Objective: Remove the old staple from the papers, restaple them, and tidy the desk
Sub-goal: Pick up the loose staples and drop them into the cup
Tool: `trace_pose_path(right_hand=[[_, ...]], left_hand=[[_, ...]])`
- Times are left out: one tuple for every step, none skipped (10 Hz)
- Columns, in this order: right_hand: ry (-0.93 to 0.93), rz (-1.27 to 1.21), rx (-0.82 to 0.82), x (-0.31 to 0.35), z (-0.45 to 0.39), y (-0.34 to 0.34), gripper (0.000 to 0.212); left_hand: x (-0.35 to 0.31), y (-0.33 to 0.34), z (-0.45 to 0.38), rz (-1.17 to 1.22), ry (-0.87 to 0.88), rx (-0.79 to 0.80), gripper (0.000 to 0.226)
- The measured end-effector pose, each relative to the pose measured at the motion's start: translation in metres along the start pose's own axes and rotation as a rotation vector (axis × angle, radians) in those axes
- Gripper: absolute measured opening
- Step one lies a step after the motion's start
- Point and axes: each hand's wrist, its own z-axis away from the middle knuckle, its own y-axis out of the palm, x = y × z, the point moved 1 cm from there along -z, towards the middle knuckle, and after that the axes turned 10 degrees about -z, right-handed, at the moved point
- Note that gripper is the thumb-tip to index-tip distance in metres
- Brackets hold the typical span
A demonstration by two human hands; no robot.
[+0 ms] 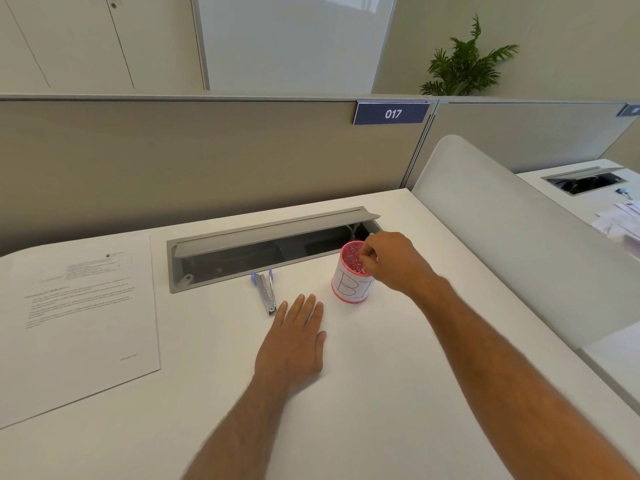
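The printed papers [83, 320] lie flat at the left of the white desk [363, 393]. A silver staple remover with purple grips [266, 291] lies near the desk's middle. A pink cup with a white label [351, 277] stands to its right. My left hand [294, 341] rests flat on the desk, fingers straight, its fingertips close to the remover's tip. My right hand [388, 259] hovers over the cup's rim with thumb and fingers pinched together; whether something small sits between them cannot be made out.
An open grey cable tray with a raised lid [273, 240] runs along the back of the desk behind the remover and cup. A beige partition stands behind it. A white curved divider [502, 237] borders the right side.
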Motion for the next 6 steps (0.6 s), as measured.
trace_pose_path(right_hand=[[0.049, 0.082, 0.11, 0.001, -0.008, 0.005, 0.021], [0.079, 0.134, 0.156, 0.001, -0.011, 0.011, 0.028], [0.085, 0.166, 0.171, -0.002, -0.011, 0.013, 0.037], [0.045, 0.184, 0.151, 0.0, -0.004, 0.009, 0.04], [-0.005, 0.093, 0.02, 0.006, 0.014, 0.0, 0.035], [-0.132, -0.131, -0.283, 0.017, 0.044, -0.016, 0.029]], left_hand=[[0.0, 0.001, 0.0, 0.003, -0.004, 0.002, 0.068], [0.001, 0.002, -0.001, 0.006, -0.007, -0.001, 0.063], [0.001, 0.002, 0.0, 0.001, -0.004, -0.021, 0.067], [0.0, 0.001, 0.001, 0.01, -0.005, -0.036, 0.068], [0.001, 0.003, 0.002, 0.05, -0.002, -0.071, 0.067], [0.002, 0.004, 0.01, 0.096, -0.016, -0.15, 0.062]])
